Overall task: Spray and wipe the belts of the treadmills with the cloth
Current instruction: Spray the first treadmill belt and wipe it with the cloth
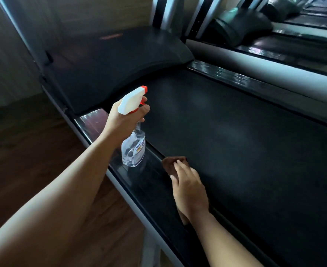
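Observation:
My left hand [125, 118] grips a clear spray bottle [133, 149] by its neck, fingers curled at the red trigger under the white head. The nozzle points right, over the black treadmill belt [245, 143]. A faint mist hangs over the belt beyond the nozzle. My right hand [188, 186] lies on a brown cloth [171, 163] at the belt's near edge, fingers laid flat over it. Most of the cloth is hidden under that hand.
A dark motor cover [110, 68] closes the belt's far end, with grey uprights [170, 12] behind it. Glossy side rails [139, 176] run along the belt. A second treadmill [274, 45] stands to the right. Wooden floor [23, 151] lies on the left.

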`<state>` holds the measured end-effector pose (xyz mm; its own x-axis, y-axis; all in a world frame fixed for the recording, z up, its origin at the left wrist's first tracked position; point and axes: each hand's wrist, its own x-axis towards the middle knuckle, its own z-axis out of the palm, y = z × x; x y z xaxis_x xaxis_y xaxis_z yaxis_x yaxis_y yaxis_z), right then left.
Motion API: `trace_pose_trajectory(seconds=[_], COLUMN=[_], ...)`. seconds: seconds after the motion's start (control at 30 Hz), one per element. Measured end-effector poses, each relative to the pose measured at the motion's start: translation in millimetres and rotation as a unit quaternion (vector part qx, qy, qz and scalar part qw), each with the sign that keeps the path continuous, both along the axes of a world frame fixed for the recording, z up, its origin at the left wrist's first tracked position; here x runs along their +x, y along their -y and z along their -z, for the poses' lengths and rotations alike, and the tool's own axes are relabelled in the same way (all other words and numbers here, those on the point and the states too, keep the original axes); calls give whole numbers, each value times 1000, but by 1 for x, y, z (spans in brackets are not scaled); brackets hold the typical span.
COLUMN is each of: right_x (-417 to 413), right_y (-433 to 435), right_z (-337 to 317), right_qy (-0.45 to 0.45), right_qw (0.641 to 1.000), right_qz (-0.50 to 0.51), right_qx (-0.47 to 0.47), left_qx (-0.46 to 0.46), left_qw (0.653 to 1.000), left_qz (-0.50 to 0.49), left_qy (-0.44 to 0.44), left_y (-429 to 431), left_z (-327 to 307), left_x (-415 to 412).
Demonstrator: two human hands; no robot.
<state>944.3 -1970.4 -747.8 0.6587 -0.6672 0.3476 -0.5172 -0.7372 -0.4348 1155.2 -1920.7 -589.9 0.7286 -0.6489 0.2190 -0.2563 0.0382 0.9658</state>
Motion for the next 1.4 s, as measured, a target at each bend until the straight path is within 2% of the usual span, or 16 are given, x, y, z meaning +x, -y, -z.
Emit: trace_pose_trajectory(seconds=[0.17, 0.37, 0.73, 1.03, 1.4], right_x=[-42, -129, -311, -442, -547], right_y=[8, 43, 93, 80, 38], right_z=[-15, -36, -112, -233, -417], right_qy=[68, 55, 59, 51, 47], right_qw=[996, 991, 975, 946, 896], right_qz=[2, 70, 201, 312, 435], right_qx=[57, 99, 72, 68, 73], left_qx=[13, 25, 71, 120, 150], left_qw=[999, 993, 971, 943, 905], left_qz=[40, 109, 226, 311, 398], left_qy=[11, 19, 14, -3, -7], left_y=[22, 60, 117, 127, 114], left_z=[0, 1, -26, -126, -287], left_x=[-50, -128, -316, -454, -568])
